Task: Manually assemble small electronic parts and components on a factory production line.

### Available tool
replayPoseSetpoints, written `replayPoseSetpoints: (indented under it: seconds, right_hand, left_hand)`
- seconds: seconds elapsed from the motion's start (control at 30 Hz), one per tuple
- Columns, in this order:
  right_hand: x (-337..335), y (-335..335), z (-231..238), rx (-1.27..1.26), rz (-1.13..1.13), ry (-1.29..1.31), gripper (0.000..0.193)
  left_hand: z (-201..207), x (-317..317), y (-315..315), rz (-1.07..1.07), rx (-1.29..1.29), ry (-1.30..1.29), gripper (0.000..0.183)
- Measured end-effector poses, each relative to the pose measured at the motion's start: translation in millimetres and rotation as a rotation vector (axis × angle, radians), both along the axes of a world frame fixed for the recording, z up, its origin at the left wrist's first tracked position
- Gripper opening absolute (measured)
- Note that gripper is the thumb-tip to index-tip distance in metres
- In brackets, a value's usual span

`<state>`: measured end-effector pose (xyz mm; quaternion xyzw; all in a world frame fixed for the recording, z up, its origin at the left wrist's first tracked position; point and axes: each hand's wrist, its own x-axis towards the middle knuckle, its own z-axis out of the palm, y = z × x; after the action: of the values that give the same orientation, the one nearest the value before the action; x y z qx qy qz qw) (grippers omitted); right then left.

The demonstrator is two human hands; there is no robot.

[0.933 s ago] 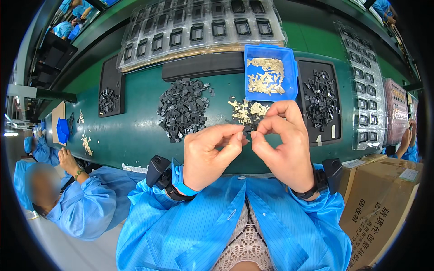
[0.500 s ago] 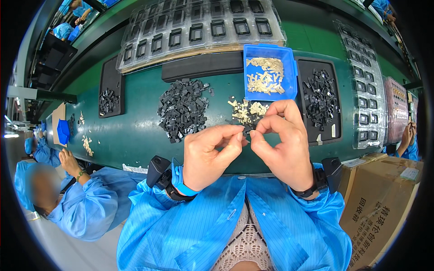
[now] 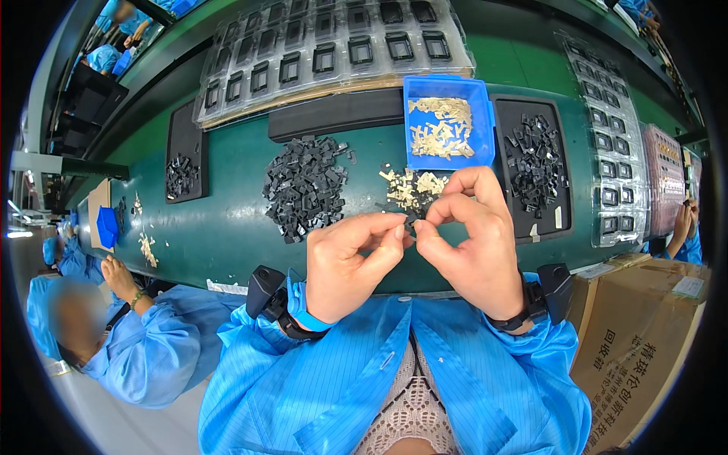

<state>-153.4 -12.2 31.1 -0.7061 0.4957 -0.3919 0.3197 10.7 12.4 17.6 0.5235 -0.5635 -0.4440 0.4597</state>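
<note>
A person seen from above, in a blue striped coat point(image 3: 334, 379), works with bare hands over a shiny green tabletop point(image 3: 227, 205). The left hand point(image 3: 345, 265), at the centre of the frame, has its thumb and forefinger brought close together. The right hand point(image 3: 478, 250), just to its right, curls thumb and forefinger into a ring, their tips nearly meeting. Between the two sets of fingertips shows a small dark piece point(image 3: 412, 218) – too small to tell whether it is gripped, or by which hand.

Just above the fingertips lies a loose heap of small cream-coloured pieces point(image 3: 413, 187), with dark bits among them. Left of it is a larger heap of small flat black pieces point(image 3: 303, 193). At upper centre-right, a blue plastic bin point(image 3: 447, 162) holds more cream pieces; to its right, a black rectangular tray point(image 3: 519, 110) holds more black ones. Clear plastic trays with black rectangular frames point(image 3: 326, 57) spread across the top. At lower left sits a co-worker in a blue cap and coat point(image 3: 140, 349); a brown cardboard box point(image 3: 644, 334) fills the lower right
</note>
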Motion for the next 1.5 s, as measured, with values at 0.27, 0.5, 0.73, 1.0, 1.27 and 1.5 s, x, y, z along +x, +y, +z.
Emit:
replayPoseSetpoints:
  seconds: [0.27,0.5,0.73,1.0,1.27,1.5]
  right_hand:
    - [-1,0,-3,-0.006,0.011,0.003,0.012]
    - [-3,-1,1,0.001,0.012,0.021,0.011]
    - [0,2,3,0.066,-0.086,-0.064,0.015]
    - [-3,0,4,0.080,-0.102,-0.038,0.017]
    - [-10,1,5,0.388,0.121,-0.450,0.015]
    - [-9,-2,-1,0.444,0.165,-0.493,0.011]
  left_hand:
    - [0,1,0,-0.001,0.000,-0.030,0.013]
    - [10,2,-3,-0.067,-0.013,-0.125,0.012]
    - [1,1,-1,-0.082,-0.010,-0.044,0.011]
    - [0,0,1,-0.015,0.053,0.130,0.013]
    - [1,4,-1,-0.115,0.110,0.380,0.016]
    - [-2,7,-3,-0.224,0.168,0.475,0.017]
